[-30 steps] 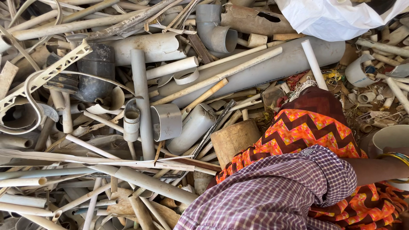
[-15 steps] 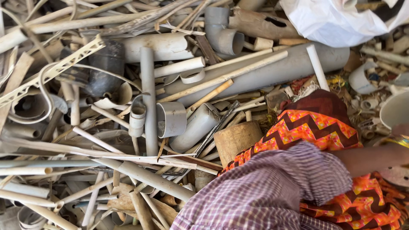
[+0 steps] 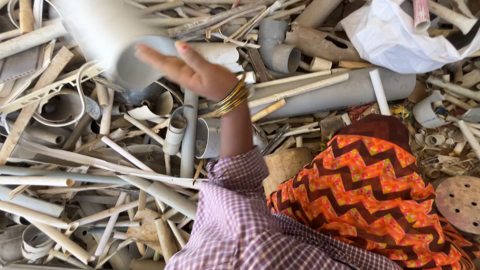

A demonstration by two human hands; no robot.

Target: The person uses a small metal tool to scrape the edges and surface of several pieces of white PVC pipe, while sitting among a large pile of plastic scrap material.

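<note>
1. nearest the camera, at 6 o'clock, is a purple checked sleeve (image 3: 240, 220), with orange zigzag cloth (image 3: 370, 195) over the lap at 4 o'clock.
2. one arm rises from the sleeve toward 11 o'clock; which arm it is cannot be told with certainty, though it reads as the left hand (image 3: 192, 70). gold bangles (image 3: 232, 97) ring the wrist.
3. the hand is open, fingers stretched flat, fingertips touching the rim of a pale grey pipe piece (image 3: 107, 37). the pipe piece is blurred and sits at 11 o'clock, above the pile; whether the fingers grip it or merely touch it cannot be told.
4. the other hand is out of sight.
5. beside the sleeve at 5 o'clock a brown round block (image 3: 285, 165) shows; a perforated round disc (image 3: 460, 200) lies at 3 o'clock.
6. beyond, a heap of scrap plastic pipes (image 3: 90, 165) covers the ground, with a long thick grey pipe (image 3: 350, 90) at 1 o'clock.
7. farthest, at 1 to 2 o'clock, lies a white plastic sack (image 3: 395, 35).
</note>
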